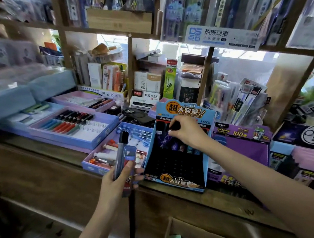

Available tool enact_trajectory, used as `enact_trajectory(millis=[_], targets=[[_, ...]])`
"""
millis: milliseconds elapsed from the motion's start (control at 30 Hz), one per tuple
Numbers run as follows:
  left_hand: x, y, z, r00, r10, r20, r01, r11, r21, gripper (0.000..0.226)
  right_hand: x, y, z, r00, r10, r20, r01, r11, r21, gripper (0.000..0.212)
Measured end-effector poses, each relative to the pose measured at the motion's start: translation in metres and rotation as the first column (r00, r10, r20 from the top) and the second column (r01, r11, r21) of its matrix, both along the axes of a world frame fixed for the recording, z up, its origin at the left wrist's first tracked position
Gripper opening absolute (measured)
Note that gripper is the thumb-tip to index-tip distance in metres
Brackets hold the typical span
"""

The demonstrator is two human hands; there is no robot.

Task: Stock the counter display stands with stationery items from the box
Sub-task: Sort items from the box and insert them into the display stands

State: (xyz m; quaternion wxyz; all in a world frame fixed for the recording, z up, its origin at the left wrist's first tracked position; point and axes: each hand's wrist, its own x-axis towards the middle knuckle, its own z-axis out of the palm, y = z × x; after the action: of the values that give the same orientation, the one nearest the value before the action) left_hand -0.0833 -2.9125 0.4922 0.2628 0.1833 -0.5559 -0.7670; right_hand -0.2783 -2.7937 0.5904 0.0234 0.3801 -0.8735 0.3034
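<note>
Reference: the stand [176, 167], a blue card display with a black perforated panel, sits upright on the counter [232, 198] at the centre of the view.

1. Right hand [187, 130]: positioned over the upper rows of the stand. Thumb and fingers are curled and pinch a small dark tube [173, 126] against the panel top. Whether the tube is seated in a hole cannot be told.
2. Left hand [116, 182]: positioned just left of the stand's front corner, off the counter edge. The fingers and thumb wrap a bundle of tubes [124, 152], which stand upright and project above the hand.
3. Stocked items [182, 147]: a short row of tubes sits in the stand below the right hand. The lower panel holes are unfilled.
4. Box [211, 228]: brown cardboard, open, below the stand and in front of the counter. Its contents are only partly visible.
5. Tray [91, 163]: blue, touching the stand's left side, and it holds mixed small items.
6. Pen tray [103, 131]: farther left of the stand, holding coloured pens.
7. Purple box [251, 148]: just right of the stand.
</note>
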Motion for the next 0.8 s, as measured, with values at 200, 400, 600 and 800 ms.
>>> enact_trajectory(millis=[200,400,600,800], targets=[[0.000,0.001,-0.005,1.000,-0.003,0.014,0.003,1.000,0.028,0.036,0.007,-0.021,0.004,0.997,0.073,-0.028,-0.069,0.991,0.117,0.017],[-0.002,0.003,-0.008,1.000,-0.006,0.005,0.006,0.999,0.039,0.039,0.010,-0.029,-0.002,0.989,-0.007,0.149,0.005,1.000,0.013,0.023],[-0.004,0.004,-0.009,1.000,-0.010,0.001,0.010,1.000,0.026,0.041,0.007,-0.027,-0.007,0.976,-0.037,0.217,0.049,0.997,-0.052,0.022],[-0.004,0.005,-0.010,1.000,-0.028,-0.008,0.028,0.999,0.028,0.041,0.007,-0.027,-0.015,0.971,-0.068,0.229,0.096,0.989,-0.113,0.023]])
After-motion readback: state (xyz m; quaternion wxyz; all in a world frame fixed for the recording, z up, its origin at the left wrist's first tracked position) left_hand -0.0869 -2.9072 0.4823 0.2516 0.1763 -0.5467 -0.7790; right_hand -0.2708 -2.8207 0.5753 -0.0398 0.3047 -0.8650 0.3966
